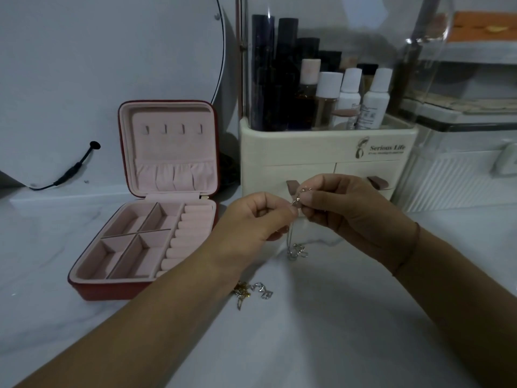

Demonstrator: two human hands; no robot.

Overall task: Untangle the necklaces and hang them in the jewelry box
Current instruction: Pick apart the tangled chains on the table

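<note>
At the upper left of the frame a round mirror (112, 65) leans against the wall, and a black cable (74, 168) comes out from its lower edge. To the right of it the jewelry box (106, 289) stands open on the white tabletop (307, 345). It is red outside and pink inside. Its lid stands upright and has four small hooks (173, 129) in a row with a gathered pocket below them; nothing hangs on the hooks. The base is divided into compartments, with ring rolls along its right side.

Near the lower middle of the frame a small tangle of gold and silver necklaces (251, 292) lies on the tabletop, just beside the left forearm.

In the centre, the left hand (251, 219) and the right hand (344, 208) meet above the tabletop. The fingers of both hands are curled, and thumb and forefinger of each pinch a thin silver necklace (298, 198) at almost the same spot. The rest of this chain hangs down between the hands and ends in a small heap (297, 251) on the tabletop. A thin thread bracelet (411, 247) is around the right wrist.

Behind the hands stands a cream organizer (327, 152) holding dark and white bottles. At the far right are clear plastic containers (461, 130).
</note>
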